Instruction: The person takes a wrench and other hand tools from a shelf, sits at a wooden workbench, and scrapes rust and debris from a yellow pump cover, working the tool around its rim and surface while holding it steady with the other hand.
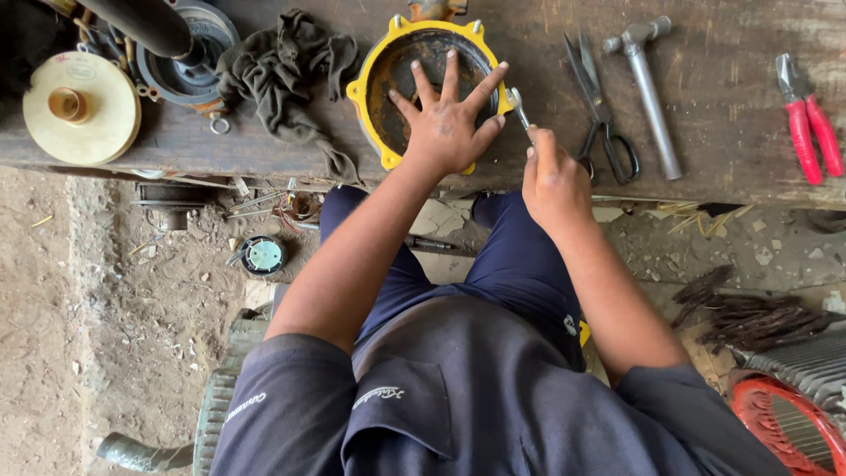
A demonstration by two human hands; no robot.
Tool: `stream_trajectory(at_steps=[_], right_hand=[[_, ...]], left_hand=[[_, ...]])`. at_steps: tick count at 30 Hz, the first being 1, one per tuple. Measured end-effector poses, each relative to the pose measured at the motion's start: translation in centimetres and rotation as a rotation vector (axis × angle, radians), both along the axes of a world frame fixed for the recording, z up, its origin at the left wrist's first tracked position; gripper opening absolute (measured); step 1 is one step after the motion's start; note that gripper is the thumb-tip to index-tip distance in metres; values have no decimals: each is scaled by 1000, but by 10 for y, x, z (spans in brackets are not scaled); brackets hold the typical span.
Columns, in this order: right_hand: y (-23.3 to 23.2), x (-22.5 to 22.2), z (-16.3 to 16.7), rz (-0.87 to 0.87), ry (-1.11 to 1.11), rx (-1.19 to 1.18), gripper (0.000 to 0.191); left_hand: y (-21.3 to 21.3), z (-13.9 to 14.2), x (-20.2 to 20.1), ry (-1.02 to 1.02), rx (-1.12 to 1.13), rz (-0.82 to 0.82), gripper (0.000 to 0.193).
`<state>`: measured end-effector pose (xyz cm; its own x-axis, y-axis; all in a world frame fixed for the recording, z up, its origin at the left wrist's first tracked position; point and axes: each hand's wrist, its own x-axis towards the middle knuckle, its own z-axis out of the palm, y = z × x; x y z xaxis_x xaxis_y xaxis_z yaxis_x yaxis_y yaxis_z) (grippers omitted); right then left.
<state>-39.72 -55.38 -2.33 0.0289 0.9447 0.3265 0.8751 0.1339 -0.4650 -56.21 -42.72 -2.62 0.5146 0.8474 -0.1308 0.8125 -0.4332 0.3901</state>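
I pressed my left hand point(447, 128), fingers splayed flat, into the rusty bowl of the yellow pump casing point(374, 70) on the wooden workbench point(723, 132), my right hand point(553, 181) clenched around a spanner point(518, 107) at its rim.

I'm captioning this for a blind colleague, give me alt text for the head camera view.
Seen from above, a person's left hand presses flat, fingers spread, on a round yellow-rimmed metal cover on a wooden workbench, while the right hand holds a small wrench at its rim. Scissors, a hammer, red-handled pliers and a dark rag lie nearby.
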Motion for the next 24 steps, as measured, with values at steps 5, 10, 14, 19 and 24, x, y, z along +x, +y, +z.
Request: stream_trajectory(at_steps=[5, 10, 14, 19, 24], right_hand=[[-6, 4, 5, -58, 114, 89, 23], [-17, 5, 12, -21, 116, 0, 26], [-24, 1, 12, 41, 103, 66, 25], [-27, -4, 4, 76, 39, 79, 25], [-22, -3, -2, 90, 38, 115, 20]], left_hand=[[3, -1, -4, 10, 11, -40, 70], [9, -1, -22, 18, -4, -184, 69], [15, 0, -33, 10, -4, -287, 71], [17, 0, -35, 30, -15, -300, 72], [17, -2, -33, 24, 11, -298, 72]])
